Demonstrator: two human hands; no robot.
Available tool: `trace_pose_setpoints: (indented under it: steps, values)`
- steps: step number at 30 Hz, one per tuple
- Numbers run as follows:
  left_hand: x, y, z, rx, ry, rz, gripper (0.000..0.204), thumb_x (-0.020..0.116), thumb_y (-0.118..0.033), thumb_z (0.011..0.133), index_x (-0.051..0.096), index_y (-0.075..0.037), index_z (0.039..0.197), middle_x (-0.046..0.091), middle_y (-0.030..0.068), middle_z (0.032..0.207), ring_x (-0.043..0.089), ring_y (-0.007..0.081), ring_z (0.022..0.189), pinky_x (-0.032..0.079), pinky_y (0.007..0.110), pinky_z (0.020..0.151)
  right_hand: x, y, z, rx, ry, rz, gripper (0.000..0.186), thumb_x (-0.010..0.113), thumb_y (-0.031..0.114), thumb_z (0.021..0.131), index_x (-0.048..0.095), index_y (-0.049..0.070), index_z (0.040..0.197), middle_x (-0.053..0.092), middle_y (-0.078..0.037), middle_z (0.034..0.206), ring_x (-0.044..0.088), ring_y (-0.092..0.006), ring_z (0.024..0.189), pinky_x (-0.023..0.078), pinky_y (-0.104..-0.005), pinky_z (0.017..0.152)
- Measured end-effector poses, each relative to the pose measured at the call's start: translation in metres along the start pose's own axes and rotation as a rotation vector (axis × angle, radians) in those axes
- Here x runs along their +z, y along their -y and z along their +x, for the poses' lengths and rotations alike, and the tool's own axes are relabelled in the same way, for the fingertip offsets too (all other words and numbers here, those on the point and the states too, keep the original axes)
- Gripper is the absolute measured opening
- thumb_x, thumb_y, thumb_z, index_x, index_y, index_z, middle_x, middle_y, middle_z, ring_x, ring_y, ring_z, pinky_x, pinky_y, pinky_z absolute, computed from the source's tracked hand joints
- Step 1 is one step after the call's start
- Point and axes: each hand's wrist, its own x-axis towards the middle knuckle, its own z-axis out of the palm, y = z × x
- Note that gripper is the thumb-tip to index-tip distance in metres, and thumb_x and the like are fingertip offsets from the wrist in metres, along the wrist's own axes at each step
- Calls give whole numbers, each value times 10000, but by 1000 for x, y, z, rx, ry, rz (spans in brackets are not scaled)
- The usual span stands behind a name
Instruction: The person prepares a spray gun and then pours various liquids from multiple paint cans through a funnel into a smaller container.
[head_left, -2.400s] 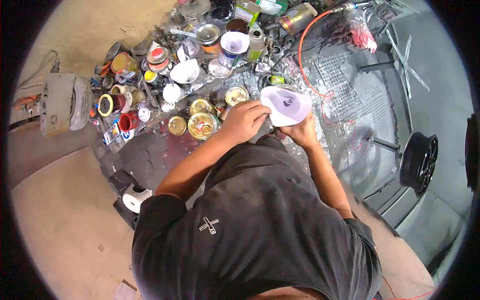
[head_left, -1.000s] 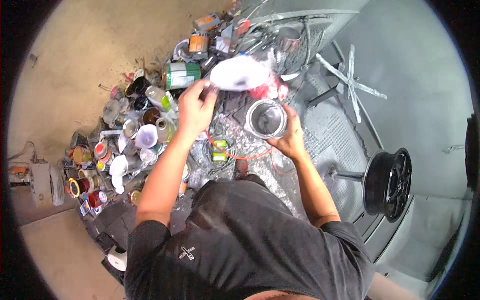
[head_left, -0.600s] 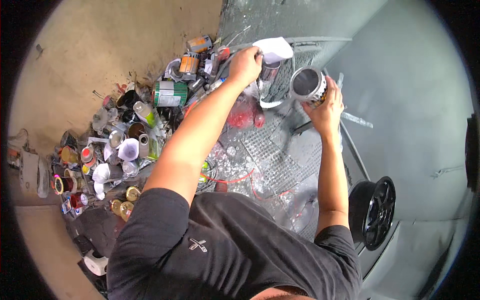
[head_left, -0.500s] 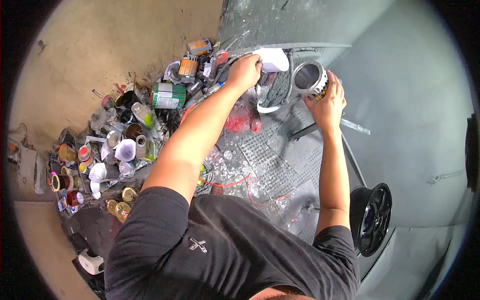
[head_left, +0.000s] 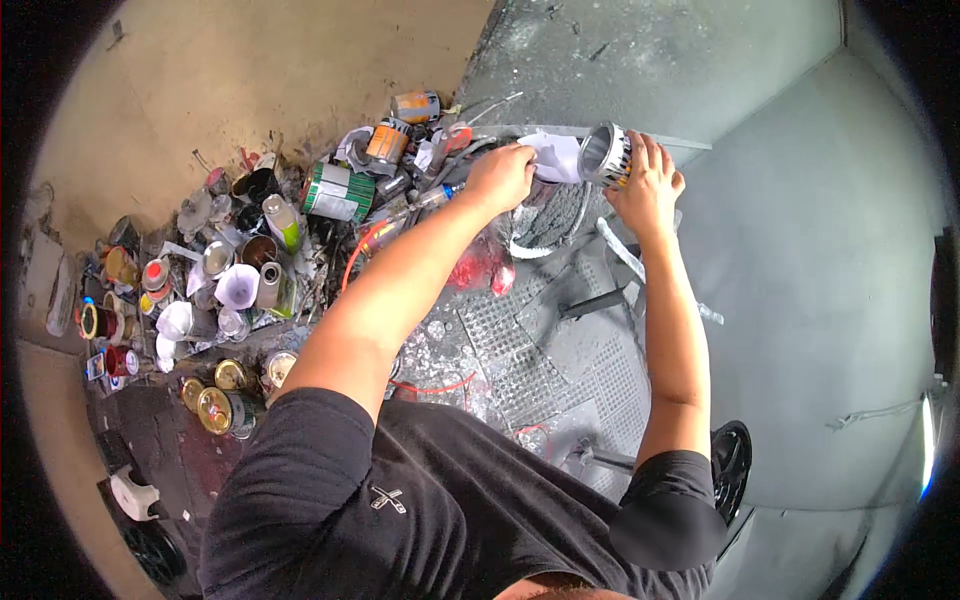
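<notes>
My left hand (head_left: 502, 180) pinches the edge of a white paper cone (head_left: 557, 157) between thumb and fingers. In my right hand (head_left: 646, 190) is a metal paint can (head_left: 606, 152) without a lid. The fingers wrap round its side, which carries an orange and black label. The can is tilted, its mouth turned left toward the paper, and its rim is right beside the cone or touching it; I cannot tell which. Grey coats the inside of the can. No stream of liquid shows between them, and the inside of the cone is hidden.
On the left a cluttered bench holds a green can (head_left: 338, 192), orange-labelled cans (head_left: 388, 140), a spray can (head_left: 282, 222), a white paper cup (head_left: 238, 287) and gold-lidded tins (head_left: 215, 410). A red hose (head_left: 352, 262) runs near my left arm. A black wheel (head_left: 732, 462) stands at my right elbow.
My right hand has tipped the paint can to the left, bringing its mouth up to the paper cone. The cone has shifted slightly down and right. My view has also shifted.
</notes>
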Motion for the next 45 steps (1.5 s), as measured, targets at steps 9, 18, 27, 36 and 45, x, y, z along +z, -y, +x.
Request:
trace_pose_setpoints:
  steps: [9, 18, 27, 36, 45]
  values:
    - [3, 6, -11, 8, 38, 11, 297, 645, -194, 895, 622, -89, 1172, 704, 146, 1002, 683, 370, 940, 537, 493, 783, 0, 9, 9, -79, 12, -51, 934, 841, 198, 669, 408, 247, 1495, 467, -36, 1479, 387, -308, 1409, 322, -631, 1072]
    - [-59, 28, -82, -54, 117, -198, 302, 660, -186, 890, 581, -82, 1162, 698, 134, 925, 683, 366, 878, 529, 447, 742, -6, 8, 20, -217, 11, -100, 953, 824, 129, 657, 400, 281, 1497, 447, -25, 1501, 377, -301, 1419, 307, -613, 1094]
    - [-108, 162, -518, -430, 928, -225, 524, 694, -370, 875, 623, -31, 1267, 678, 224, 1201, 650, 353, 1118, 478, 436, 989, -13, 40, 41, -490, -11, -282, 626, 574, 151, 920, 409, 324, 1498, 422, 18, 1521, 369, -238, 1438, 284, -630, 1131]
    - [-195, 88, -567, -775, 1011, -709, 570, 697, -357, 873, 609, -40, 1338, 608, 168, 1388, 582, 290, 1251, 430, 422, 1062, -30, 63, 47, -369, -8, -430, 622, 629, 200, 897, 436, 264, 1484, 446, -23, 1512, 378, -240, 1431, 297, -610, 1128]
    - [-256, 107, -846, -719, 856, -588, 633, 491, -439, 1023, 440, -20, 1494, 456, 131, 1542, 451, 267, 1365, 346, 420, 1148, -37, 81, -40, 761, -83, 1467, 524, 822, 324, 830, 676, -46, 1172, 691, -125, 1112, 693, -245, 936, 589, -383, 733]
